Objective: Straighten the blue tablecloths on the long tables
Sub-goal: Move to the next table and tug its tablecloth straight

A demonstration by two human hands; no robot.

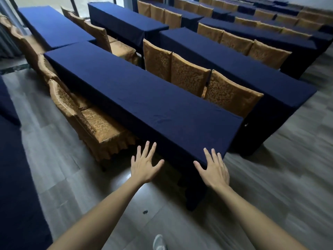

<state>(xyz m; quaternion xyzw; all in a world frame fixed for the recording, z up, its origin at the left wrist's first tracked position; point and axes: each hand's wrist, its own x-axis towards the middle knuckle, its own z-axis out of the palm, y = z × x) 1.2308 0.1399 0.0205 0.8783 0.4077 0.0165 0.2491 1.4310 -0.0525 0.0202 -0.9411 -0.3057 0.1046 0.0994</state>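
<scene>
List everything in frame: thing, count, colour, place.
nearest tablecloth: one, dark blue, on the long table in front, faint wrinkles near its close end
other clothed tables: many, dark blue, in rows behind and at both sides
chairs: many, gold patterned covers, tucked along the tables
floor: grey wood-look planks
shoe: one, pale, bottom edge
left hand: open, fingers spread, at the table's near end
right hand: open, at the near corner

Both hands reach with fingers spread toward the near end of a long bench draped in a blue tablecloth [144, 98]; the left hand [145, 166] hovers at its corner, the right hand [214, 170] overlaps its end edge, gold-covered chairs [189, 76] line both sides
</scene>
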